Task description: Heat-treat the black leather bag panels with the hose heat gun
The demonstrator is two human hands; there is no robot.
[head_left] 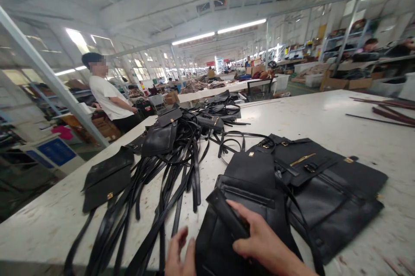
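Observation:
My right hand (pixel 264 239) grips a folded black leather piece (pixel 227 213) over a black leather bag panel (pixel 214 241) lying in front of me. At the lower middle my left hand (pixel 180 252) has its fingers apart and holds nothing, close to the panel's left edge. More black bags (pixel 330 189) with gold-coloured buckles lie to the right. Long black straps (pixel 155 198) spread across the left side, with a black flap piece (pixel 108 181) beside them.
The white table (pixel 311 116) extends ahead, with a pile of black bags (pixel 162 133) further back and dark red strips (pixel 389 112) at the right. A person in a white shirt (pixel 108 96) stands beyond the table's left edge.

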